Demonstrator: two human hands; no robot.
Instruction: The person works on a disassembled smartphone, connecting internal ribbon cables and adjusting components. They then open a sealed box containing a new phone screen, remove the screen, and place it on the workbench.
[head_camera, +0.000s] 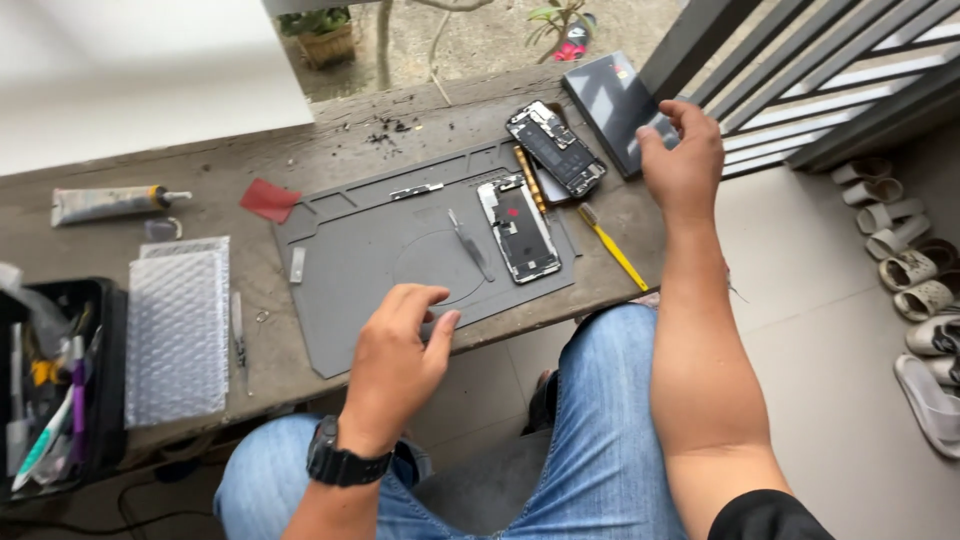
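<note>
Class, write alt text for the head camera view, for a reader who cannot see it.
A seated person's right hand grips a dark flat box at the far edge of a worn bench, while the left hand rests fingertips on a grey work mat. Two opened phones and tweezers lie on and beside the mat.

Dark flat box (612, 108), tilted at the tabletop's far right corner; grey work mat (390, 250), lying flat mid-tabletop

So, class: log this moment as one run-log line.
left hand: on grey mat | right hand: grasping dark box | opened phone: on mat, untouched
</note>
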